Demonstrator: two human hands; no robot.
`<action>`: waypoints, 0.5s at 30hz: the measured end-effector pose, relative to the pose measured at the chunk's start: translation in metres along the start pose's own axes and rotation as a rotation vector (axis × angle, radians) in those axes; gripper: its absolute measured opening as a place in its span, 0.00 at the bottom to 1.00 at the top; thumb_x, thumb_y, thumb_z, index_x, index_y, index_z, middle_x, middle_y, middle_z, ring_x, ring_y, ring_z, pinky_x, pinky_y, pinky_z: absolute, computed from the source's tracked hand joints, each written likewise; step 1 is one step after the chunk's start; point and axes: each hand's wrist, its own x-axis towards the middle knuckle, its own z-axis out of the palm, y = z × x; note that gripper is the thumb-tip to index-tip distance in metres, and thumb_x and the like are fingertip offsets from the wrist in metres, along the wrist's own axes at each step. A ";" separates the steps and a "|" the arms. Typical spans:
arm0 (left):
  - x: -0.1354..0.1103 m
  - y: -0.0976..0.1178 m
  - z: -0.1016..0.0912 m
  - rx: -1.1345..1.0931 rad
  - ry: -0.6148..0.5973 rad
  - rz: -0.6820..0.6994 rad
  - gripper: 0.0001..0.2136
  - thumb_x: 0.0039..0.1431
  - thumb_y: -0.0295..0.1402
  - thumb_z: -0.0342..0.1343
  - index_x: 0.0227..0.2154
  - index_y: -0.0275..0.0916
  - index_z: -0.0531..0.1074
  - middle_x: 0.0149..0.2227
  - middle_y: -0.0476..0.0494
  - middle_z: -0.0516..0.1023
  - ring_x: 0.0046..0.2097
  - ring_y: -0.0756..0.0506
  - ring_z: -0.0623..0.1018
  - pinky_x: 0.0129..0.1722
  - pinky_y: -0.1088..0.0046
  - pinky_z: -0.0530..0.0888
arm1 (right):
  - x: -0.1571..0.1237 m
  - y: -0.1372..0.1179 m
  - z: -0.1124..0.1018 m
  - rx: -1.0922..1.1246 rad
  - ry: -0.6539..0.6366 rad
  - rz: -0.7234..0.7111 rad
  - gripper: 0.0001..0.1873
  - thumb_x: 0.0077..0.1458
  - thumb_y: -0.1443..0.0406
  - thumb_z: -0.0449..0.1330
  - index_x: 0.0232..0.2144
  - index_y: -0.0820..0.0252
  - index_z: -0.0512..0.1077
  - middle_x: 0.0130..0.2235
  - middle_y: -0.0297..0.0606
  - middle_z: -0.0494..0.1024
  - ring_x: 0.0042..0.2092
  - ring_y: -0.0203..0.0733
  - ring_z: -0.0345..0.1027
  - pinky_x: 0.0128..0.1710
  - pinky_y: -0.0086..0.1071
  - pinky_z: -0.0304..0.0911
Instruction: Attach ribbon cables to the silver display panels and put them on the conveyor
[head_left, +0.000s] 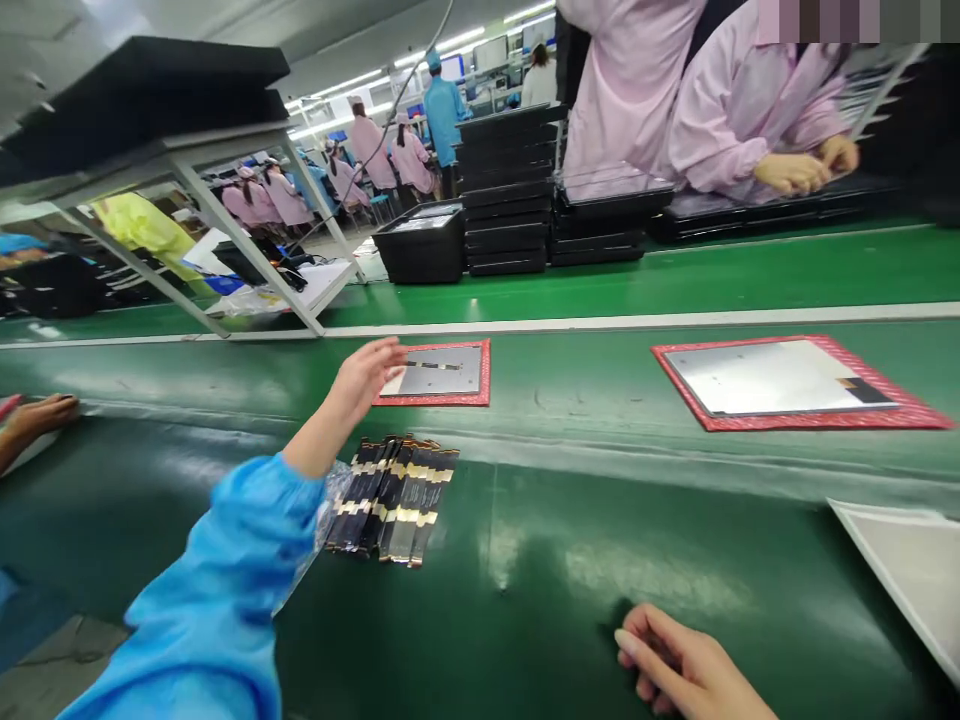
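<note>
My left hand (pixel 364 378) reaches forward with its fingers stretched out, over the left end of a flat silver panel (pixel 457 377). That panel lies on a red bubble-wrap sheet (pixel 486 375), with a thin dark strip across its face. Just below the hand, a row of black and gold flex cables (pixel 394 500) is laid on the green surface, partly on clear plastic wrap (pixel 337 482). Near the bottom edge, my right hand (pixel 682 665) rests low with curled fingers, thumb against the index finger, and I see nothing in it.
A second silver panel (pixel 772 375) on red bubble wrap (pixel 915 405) lies at right. A white tray (pixel 907 560) stands at the right edge. Stacked black trays (pixel 506 195) and a co-worker's hands (pixel 806 170) are beyond the belt. Another person's hand (pixel 41 415) is at far left.
</note>
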 end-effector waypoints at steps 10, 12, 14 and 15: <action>-0.206 -0.106 0.034 0.235 -1.674 -0.206 0.23 0.62 0.50 0.50 0.55 0.46 0.69 0.50 0.37 0.73 0.52 0.36 0.73 0.53 0.61 0.67 | 0.017 -0.099 -0.026 -0.169 0.220 -0.081 0.12 0.63 0.62 0.52 0.30 0.65 0.64 0.31 0.37 0.73 0.31 0.34 0.68 0.28 0.24 0.63; -0.205 -0.128 0.041 0.062 -1.457 -0.403 0.21 0.57 0.47 0.58 0.51 0.47 0.72 0.48 0.39 0.74 0.47 0.39 0.76 0.48 0.64 0.71 | 0.042 -0.116 -0.036 -0.218 0.276 -0.001 0.09 0.63 0.65 0.53 0.31 0.66 0.65 0.33 0.38 0.73 0.33 0.34 0.69 0.27 0.23 0.64; -0.202 -0.142 0.044 -0.094 -1.225 -0.546 0.19 0.54 0.43 0.62 0.48 0.46 0.74 0.47 0.40 0.74 0.45 0.44 0.76 0.47 0.67 0.71 | 0.067 -0.126 -0.055 -0.274 0.380 0.042 0.08 0.64 0.66 0.54 0.34 0.67 0.66 0.34 0.39 0.73 0.33 0.35 0.69 0.29 0.24 0.65; -0.201 -0.146 0.044 -0.154 -1.163 -0.582 0.19 0.54 0.43 0.63 0.47 0.44 0.74 0.46 0.39 0.74 0.44 0.45 0.76 0.47 0.68 0.71 | 0.078 -0.128 -0.068 -0.307 0.437 0.069 0.08 0.64 0.66 0.54 0.35 0.68 0.67 0.36 0.40 0.73 0.34 0.35 0.69 0.32 0.25 0.66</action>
